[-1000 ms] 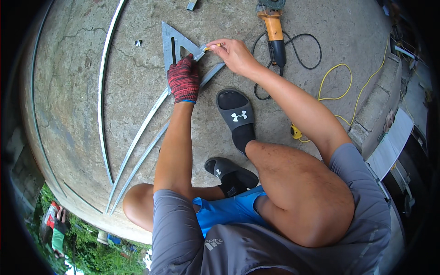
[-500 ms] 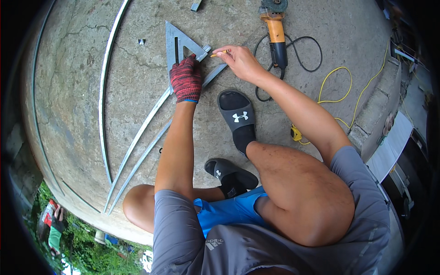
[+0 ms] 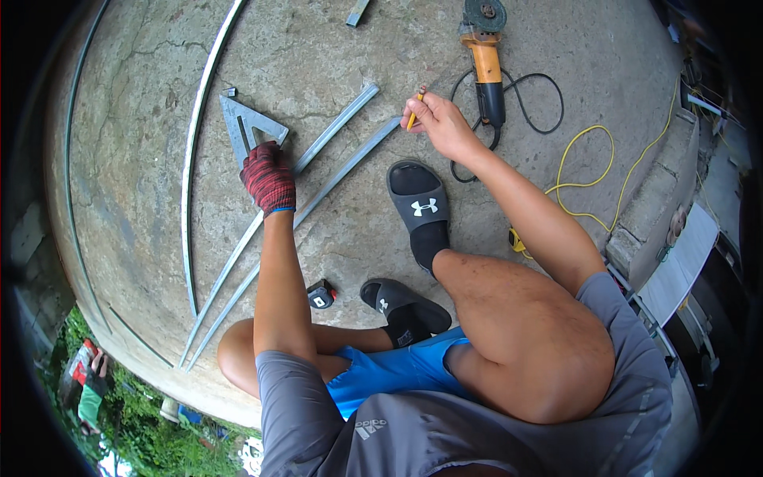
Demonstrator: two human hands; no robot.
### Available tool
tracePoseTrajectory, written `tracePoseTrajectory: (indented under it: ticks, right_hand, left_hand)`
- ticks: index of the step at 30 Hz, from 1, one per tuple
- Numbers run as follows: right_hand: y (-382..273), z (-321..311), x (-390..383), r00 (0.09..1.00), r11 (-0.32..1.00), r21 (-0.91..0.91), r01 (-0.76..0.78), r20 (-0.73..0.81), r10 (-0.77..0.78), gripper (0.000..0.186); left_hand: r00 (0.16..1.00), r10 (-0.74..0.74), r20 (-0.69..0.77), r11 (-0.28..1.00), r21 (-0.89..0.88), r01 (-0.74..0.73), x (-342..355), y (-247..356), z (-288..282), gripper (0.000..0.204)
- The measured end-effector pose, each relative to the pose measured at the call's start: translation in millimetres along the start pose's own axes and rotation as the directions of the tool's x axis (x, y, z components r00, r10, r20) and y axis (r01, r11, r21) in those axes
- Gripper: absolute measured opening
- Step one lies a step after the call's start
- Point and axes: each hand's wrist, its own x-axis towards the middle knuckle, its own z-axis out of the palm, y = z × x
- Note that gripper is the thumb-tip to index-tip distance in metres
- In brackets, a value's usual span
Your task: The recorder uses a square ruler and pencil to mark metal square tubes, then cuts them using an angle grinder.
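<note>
My left hand (image 3: 269, 176), in a red and black knit glove, is closed on the lower part of a grey triangular speed square (image 3: 236, 126). The square lies just left of a long metal bar (image 3: 338, 127), whose far end is now uncovered. A second metal bar (image 3: 350, 163) runs beside it on the right. My bare right hand (image 3: 439, 123) pinches a yellow pencil (image 3: 412, 119) between thumb and fingers, above the concrete by the second bar's far end. Fingers of the left hand partly hide the square's near edge.
An orange and black angle grinder (image 3: 486, 67) with a black cord lies at the upper right. A yellow cord (image 3: 584, 184) loops beyond my right forearm. A black tape measure (image 3: 321, 295) sits near my left knee. Another long metal strip (image 3: 191, 159) lies at the left; a short metal piece (image 3: 358, 11) lies far ahead.
My left hand has moved left with the speed square, off the far end of the bar. My right hand has shifted slightly right and nearer, its pencil now tilted more upright.
</note>
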Motion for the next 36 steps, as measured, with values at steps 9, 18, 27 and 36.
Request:
tracePoseTrajectory:
  ticks: [9, 18, 27, 36]
  right_hand:
    - [-4, -3, -15, 0.994, 0.996, -0.039, -0.077, 0.071, 0.08, 0.039]
    - [1, -2, -21, 0.994, 0.995, -0.091, -0.04, 0.102, 0.049, 0.037]
    - [2, -10, -24, 0.995, 0.998, -0.035, -0.048, 0.088, 0.051, 0.037]
    - [-8, -5, -34, 0.99, 0.992, -0.052, -0.114, 0.081, 0.118, 0.036]
  left_hand:
    - [0.971, -0.071, 0.228, 0.997, -0.025, 0.079, -17, 46, -9, 0.046]
    - [0.925, 0.048, 0.376, 0.999, -0.031, -0.039, -19, 31, -12, 0.033]
    - [0.868, 0.031, 0.495, 0.972, -0.217, 0.089, -29, 26, -18, 0.037]
    - [0.924, 0.067, 0.377, 0.998, -0.006, -0.07, -28, 33, -2, 0.042]
